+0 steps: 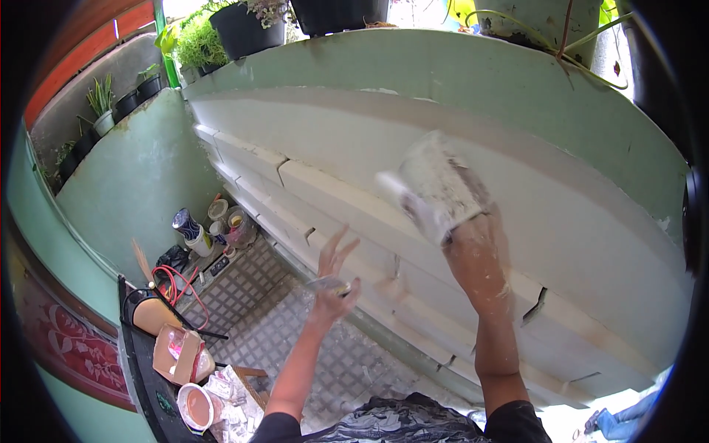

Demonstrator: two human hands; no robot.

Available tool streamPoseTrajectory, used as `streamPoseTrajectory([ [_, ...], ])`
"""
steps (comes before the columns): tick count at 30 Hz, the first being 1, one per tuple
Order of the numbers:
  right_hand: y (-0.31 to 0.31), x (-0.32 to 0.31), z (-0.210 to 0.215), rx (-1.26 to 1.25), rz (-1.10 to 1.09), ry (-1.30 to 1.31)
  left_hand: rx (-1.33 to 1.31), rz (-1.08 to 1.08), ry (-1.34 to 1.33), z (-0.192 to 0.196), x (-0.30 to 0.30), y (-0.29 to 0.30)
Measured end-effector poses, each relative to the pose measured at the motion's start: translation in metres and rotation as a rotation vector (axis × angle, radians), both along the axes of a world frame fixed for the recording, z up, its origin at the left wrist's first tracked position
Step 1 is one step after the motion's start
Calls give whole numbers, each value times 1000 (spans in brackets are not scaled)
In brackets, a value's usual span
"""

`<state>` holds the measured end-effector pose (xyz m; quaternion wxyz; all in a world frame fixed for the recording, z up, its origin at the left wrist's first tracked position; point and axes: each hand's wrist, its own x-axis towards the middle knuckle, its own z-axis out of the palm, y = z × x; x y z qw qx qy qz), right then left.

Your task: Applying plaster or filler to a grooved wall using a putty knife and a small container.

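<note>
Black T-shirt (402, 424), grey-printed: worn by the person, recorded nearest the camera, before the wall (583, 199).

Right hand (476, 240): closed on a white-caked slab-like tool (441, 184); fingers mostly hidden, exact kind obscured by blur. Tool located before the wall's smooth white upper face; whether that face was touched could not be told.

Left hand (330, 299): held lower before the wall, fingers spread; a small blade-like item (325, 283) seen across the palm, firmness of hold not determinable.

Handling, as judged: the tool was best kept flat to the wall and moved under light, steady pressure in overlapping strokes, its edges kept from digging in. Extra care was called for at the wall's stepped white courses (332, 190), where a dark gap (535, 306) was shown.

Orientation: the tool's long axis was set aslant, running from the right hand upward and somewhat leftward; its far end was pointed toward the wall's green top band (354, 66).

Also listed: black plant pot (249, 31), atop the wall; cardboard box (187, 358), well left of the wall.
</note>
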<state>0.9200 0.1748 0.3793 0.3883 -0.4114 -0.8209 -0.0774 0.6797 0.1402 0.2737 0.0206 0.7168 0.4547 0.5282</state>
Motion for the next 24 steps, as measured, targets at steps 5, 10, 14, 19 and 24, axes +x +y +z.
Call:
streamPoseTrajectory([
  [5,-26,14,0,-65,40,-10,226,84,188,31,10,32],
  [10,-9,25,-14,163,-183,48,190,34,342,41,16,53],
  [14,-35,25,2,-173,-73,30,260,27,349,31,17,59],
  [19,-14,26,-13,204,-38,317,227,3,287,22,29,59],
  [24,-25,-4,2,-266,-67,219,219,4,209,20,32,53],
])
